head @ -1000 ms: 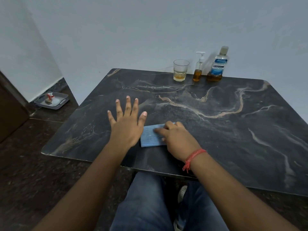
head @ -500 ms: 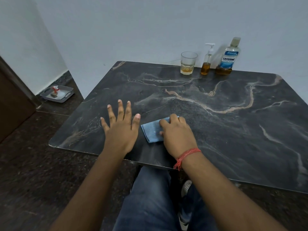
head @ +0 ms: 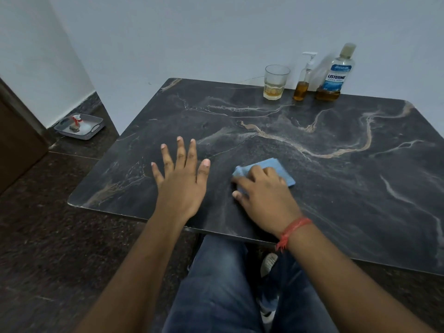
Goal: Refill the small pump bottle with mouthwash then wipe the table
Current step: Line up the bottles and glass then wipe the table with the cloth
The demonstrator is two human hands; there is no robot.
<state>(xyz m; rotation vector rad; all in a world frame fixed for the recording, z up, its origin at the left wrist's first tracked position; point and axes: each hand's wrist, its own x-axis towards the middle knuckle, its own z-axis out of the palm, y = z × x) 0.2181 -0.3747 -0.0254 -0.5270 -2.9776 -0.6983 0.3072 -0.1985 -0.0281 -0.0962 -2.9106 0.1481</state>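
Two hands were on the table (head: 360, 188) at this mark. My right hand (head: 265, 198) lay palm-down on the blue cloth (head: 269, 165), fingers curled and pressing it to the dark marble-pattern top; not a closed grip so far as I could tell, more a flat press. My left hand (head: 180, 183) rested beside it, fingers spread wide, holding nothing, apart from the cloth.

Key relation: the cloth sat under and just beyond the right hand, near the front edge and a little left of the table's middle. Its long axis ran roughly left to right, slightly tilted. The right hand was on it; the left was only near. The unwiped stretch I judged to lie to the right and toward the far edge.

Cloth looked folded, thin, ribbed, corners showing past the knuckles.

Small pump bottle (head: 303, 85) stood upright at the far edge, amber liquid filling its lower part, between the glass (head: 275, 82) and the mouthwash bottle (head: 335, 73), all close in a row, well apart from both hands. I judged the refill done and the wiping under way.
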